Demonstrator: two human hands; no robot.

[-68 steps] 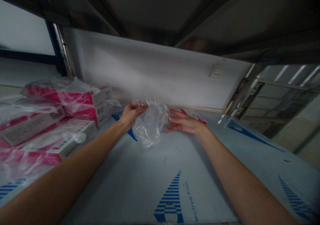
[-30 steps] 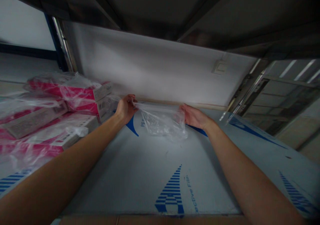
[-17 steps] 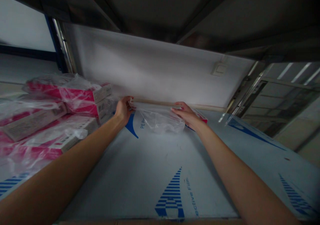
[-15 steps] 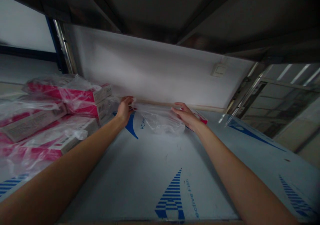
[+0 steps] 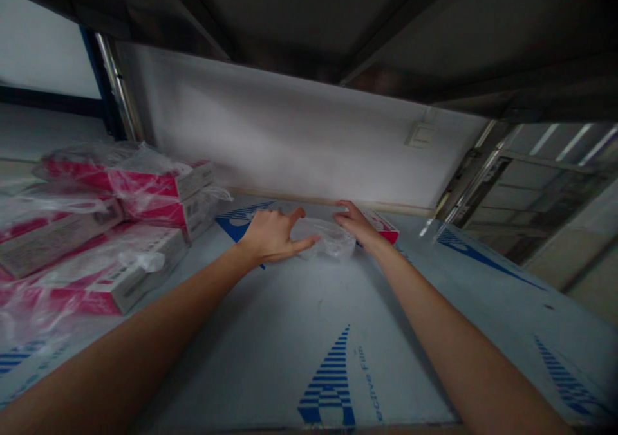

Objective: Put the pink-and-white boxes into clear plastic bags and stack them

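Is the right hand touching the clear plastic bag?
Touching: the head view shows the right hand resting against the upper right end of the clear plastic bag.

One view looks out from a camera worn on the person's head, facing forward and down. It sits close behind the left hand (image 5: pixel 270 237) and right hand (image 5: pixel 357 224), with both forearms (image 5: pixel 145 322) entering from the bottom corners. The wide frame also takes in the board (image 5: pixel 251 370) below, the boxes (image 5: pixel 135 274) leftward, the wall (image 5: pixel 290 126) ahead, and the shelf underside (image 5: pixel 309 10) overhead.

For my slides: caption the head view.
Left hand and right hand flank a crumpled clear plastic bag on a film-covered sheet beside pink boxes.
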